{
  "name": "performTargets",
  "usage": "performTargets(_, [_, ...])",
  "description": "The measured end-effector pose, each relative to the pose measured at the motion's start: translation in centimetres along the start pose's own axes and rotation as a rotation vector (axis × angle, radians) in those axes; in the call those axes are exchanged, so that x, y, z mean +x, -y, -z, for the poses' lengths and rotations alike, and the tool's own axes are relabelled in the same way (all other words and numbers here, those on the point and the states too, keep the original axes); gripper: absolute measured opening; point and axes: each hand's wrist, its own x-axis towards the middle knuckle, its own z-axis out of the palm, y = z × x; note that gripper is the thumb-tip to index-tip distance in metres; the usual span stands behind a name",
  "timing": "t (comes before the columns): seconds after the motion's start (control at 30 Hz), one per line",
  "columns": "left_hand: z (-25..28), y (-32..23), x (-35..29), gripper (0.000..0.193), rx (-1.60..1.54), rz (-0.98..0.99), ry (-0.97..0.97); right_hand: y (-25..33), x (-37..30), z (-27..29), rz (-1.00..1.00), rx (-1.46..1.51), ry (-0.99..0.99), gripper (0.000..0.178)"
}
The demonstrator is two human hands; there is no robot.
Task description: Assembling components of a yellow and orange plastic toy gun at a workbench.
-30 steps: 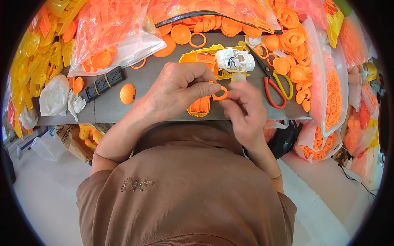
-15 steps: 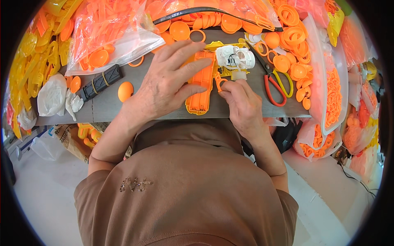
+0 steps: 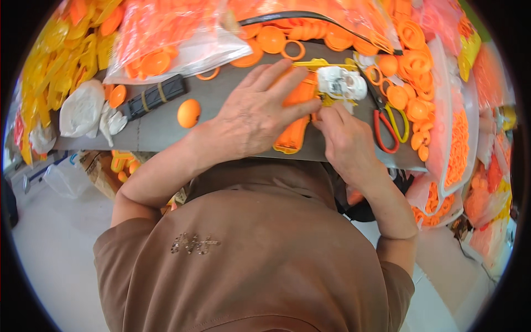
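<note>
My left hand (image 3: 251, 113) lies flat over a long orange plastic part (image 3: 293, 130) on the grey table (image 3: 160, 124), fingers stretched toward a white and yellow fixture (image 3: 340, 84). My right hand (image 3: 343, 138) is curled beside that orange part, its fingertips pinched at the fixture's lower edge; whatever small piece it pinches is hidden by the fingers.
Scissors with red and yellow handles (image 3: 387, 127) lie just right of my right hand. An orange ball-shaped cap (image 3: 188, 112) and a black block (image 3: 152, 97) sit to the left. Clear bags of orange parts (image 3: 166, 39), loose orange rings (image 3: 409, 94) and yellow parts (image 3: 55, 61) ring the table.
Both hands moved forward from the table's near edge. The orange ring held between the fingers a second ago is out of sight, and my left hand now presses down on the long orange part.
</note>
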Motion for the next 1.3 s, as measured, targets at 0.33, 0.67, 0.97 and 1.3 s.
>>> performTargets(0.33, [-0.6,-0.2,-0.2,0.044,-0.066,-0.011,-0.024,0.6,-0.1,-0.4,-0.033,-0.111,0.061,0.010])
performTargets(0.67, [6.9,2.6,-6.9,0.035,0.093,0.490,-0.405,1.8,-1.9,0.4,-0.136,-0.003,-0.054,0.026])
performTargets(0.97, [8.3,6.0,-13.5,0.047,0.383,0.603,-0.007,2.2,-3.0,-2.2,-0.022,-0.049,-0.123,0.061])
performTargets(1.3, [9.8,4.3,-9.7,0.044,-0.890,0.538,-0.624,1.6,-3.0,-4.0,0.065,-0.103,-0.207,0.055])
